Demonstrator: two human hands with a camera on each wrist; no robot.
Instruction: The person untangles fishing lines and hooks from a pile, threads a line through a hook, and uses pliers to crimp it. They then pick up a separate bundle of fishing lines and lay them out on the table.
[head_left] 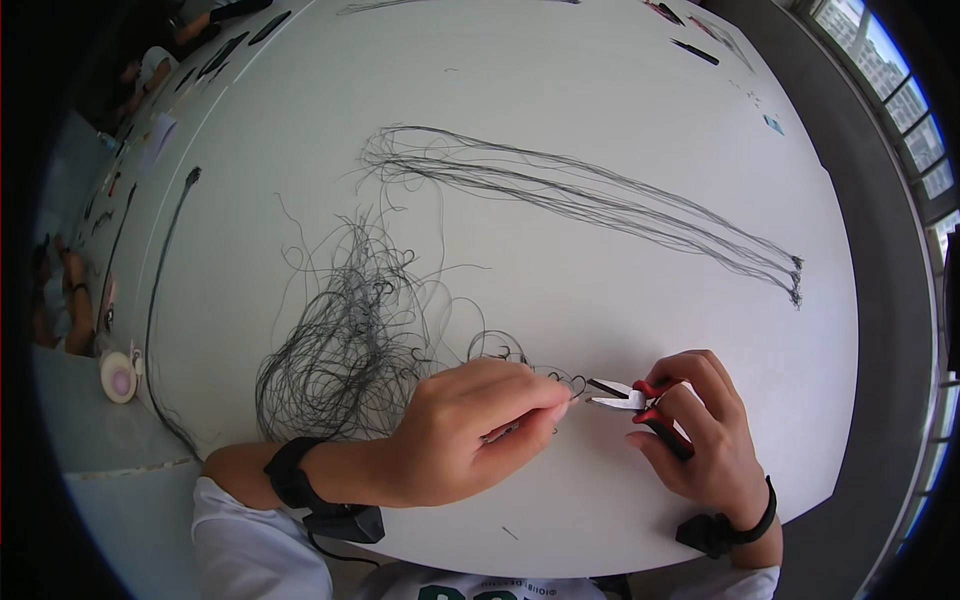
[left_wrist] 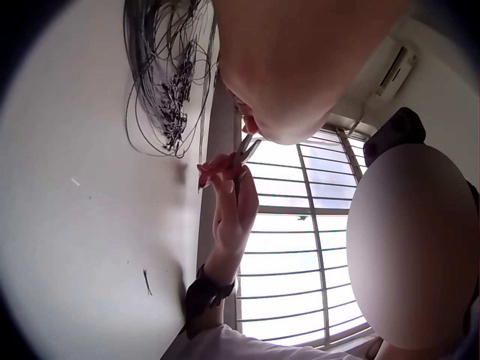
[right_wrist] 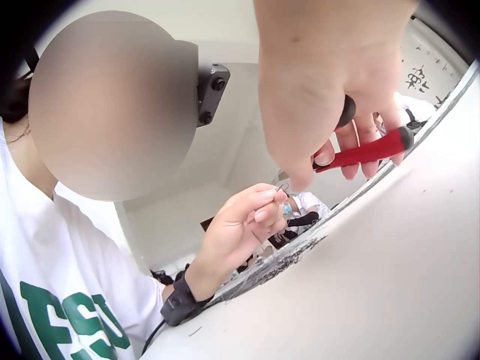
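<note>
My left hand (head_left: 470, 425) pinches the end of a thin dark wire (head_left: 577, 381) between thumb and forefinger. A small curled loop of the wire sticks out past the fingertips. My right hand (head_left: 708, 430) grips a pair of pliers (head_left: 625, 401) with red and black handles. Its metal jaws stand parted, their tips right by the wire loop. In the right wrist view the red handle of the pliers (right_wrist: 367, 152) lies across the fingers. A tangled heap of dark wires (head_left: 335, 350) lies beside and behind the left hand, partly hidden by it.
A long bundle of wires (head_left: 560, 190) stretches over the white table (head_left: 600, 90) farther back. One dark strand (head_left: 165, 250) runs along the left side. A white tape roll (head_left: 120, 377) is at the left edge; a black pen-like tool (head_left: 695, 51) lies far right. Other people sit at far left.
</note>
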